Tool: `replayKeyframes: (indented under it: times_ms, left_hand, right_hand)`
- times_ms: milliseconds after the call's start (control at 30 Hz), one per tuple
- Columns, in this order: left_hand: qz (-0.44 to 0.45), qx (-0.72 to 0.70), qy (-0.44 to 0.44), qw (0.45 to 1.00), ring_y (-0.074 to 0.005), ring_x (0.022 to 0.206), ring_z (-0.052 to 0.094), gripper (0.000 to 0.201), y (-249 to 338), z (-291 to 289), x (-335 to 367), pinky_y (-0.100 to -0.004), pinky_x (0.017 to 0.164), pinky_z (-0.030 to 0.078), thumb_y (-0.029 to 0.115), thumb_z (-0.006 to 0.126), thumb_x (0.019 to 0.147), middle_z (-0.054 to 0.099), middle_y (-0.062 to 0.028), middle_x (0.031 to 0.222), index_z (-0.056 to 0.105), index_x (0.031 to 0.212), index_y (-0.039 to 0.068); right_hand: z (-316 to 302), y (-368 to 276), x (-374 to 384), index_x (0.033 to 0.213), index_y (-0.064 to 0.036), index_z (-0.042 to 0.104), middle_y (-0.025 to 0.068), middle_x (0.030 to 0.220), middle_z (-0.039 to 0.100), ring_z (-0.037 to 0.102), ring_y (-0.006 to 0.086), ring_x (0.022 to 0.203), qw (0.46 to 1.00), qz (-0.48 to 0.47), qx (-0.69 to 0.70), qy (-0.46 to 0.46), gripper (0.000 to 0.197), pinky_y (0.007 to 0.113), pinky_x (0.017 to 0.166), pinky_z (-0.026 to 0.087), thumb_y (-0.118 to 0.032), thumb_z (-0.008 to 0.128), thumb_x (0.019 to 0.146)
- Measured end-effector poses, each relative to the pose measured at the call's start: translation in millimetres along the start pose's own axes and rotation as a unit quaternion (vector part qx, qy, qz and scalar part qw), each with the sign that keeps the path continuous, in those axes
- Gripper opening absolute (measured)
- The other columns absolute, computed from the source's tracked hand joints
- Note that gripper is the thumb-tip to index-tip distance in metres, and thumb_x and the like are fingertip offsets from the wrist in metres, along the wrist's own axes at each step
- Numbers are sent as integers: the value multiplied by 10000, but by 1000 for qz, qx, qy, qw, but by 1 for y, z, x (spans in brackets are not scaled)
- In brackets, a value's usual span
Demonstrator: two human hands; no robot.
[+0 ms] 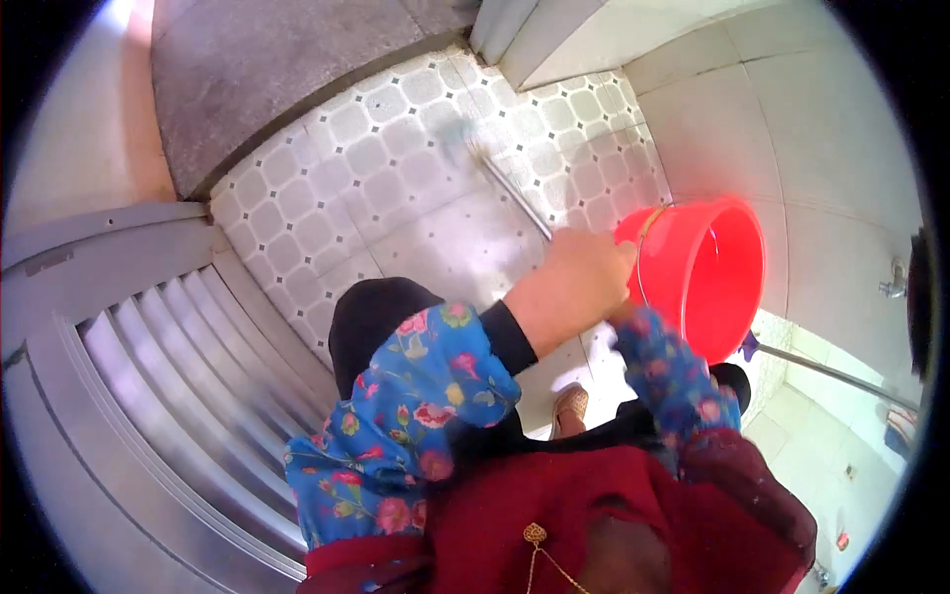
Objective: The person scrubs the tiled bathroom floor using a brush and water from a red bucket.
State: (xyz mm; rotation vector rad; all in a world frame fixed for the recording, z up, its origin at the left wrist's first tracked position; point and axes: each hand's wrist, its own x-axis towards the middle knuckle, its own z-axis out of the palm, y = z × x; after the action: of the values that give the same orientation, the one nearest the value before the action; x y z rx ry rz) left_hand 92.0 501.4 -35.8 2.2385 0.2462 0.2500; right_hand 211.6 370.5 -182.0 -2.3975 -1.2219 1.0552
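My left hand (572, 282) is closed in a fist around a slim metal handle (520, 201) that slants away to the far left. Its pale head (458, 142) is smeared by motion on the tiled floor, so I cannot tell whether it is a brush or a mop. Close behind the left fist is my right hand (625, 315), mostly covered, its fingers hidden. Both forearms wear blue flowered sleeve covers. Just right of the hands stands a red bucket (727, 272) with a wire bail, its mouth tilted toward me in view.
A grey louvered door (188, 337) stands at the left. Beyond the floor tiles (371, 183), a raised dark sill (327, 104) runs along the far side. Tiled wall (732, 129) lies behind the bucket, with a tap (894, 277) at far right. Another pole (841, 376) leans beside the bucket.
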Motion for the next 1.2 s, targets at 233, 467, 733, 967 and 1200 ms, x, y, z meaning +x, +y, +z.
replayKeyframes:
  times_ms: [233,467,733,967,1200]
  left_hand:
    - [74,4,12,997,-301,714,586,213,15,9,-1,-409,636,467,209,591,690,574,-135,738,535,800,35]
    - [5,1,93,996,-315,711,580,283,3,9,11,-421,626,457,202,623,663,572,-135,746,532,861,22]
    - [38,-32,47,998,-294,661,591,229,23,26,7,-413,553,437,197,587,684,577,-129,731,534,842,41]
    - [-8,-6,47,999,-282,702,598,313,48,5,1,-425,627,434,190,579,702,585,-122,771,540,968,30]
    - [-98,-49,49,993,-268,717,549,399,120,-21,-37,-391,658,432,172,530,727,535,-117,807,493,1084,-2]
  right_hand:
    - [-2,-11,43,1306,-178,321,279,837,573,542,450,809,999,1,-37,15,415,479,705,434,-280,364,906]
    - [7,-44,55,1312,-184,312,285,843,568,553,437,801,999,-34,-22,-8,417,475,705,436,-265,363,905]
    - [38,-17,26,1299,-172,320,277,799,566,551,440,747,995,2,-90,-33,410,483,659,433,-245,371,899]
    - [29,-70,69,1327,-180,271,302,824,560,550,443,745,996,-66,-2,-63,431,485,668,432,-250,345,908]
    - [11,-14,-56,1329,-196,293,287,811,566,564,423,745,977,10,-112,-179,435,479,667,440,-236,369,903]
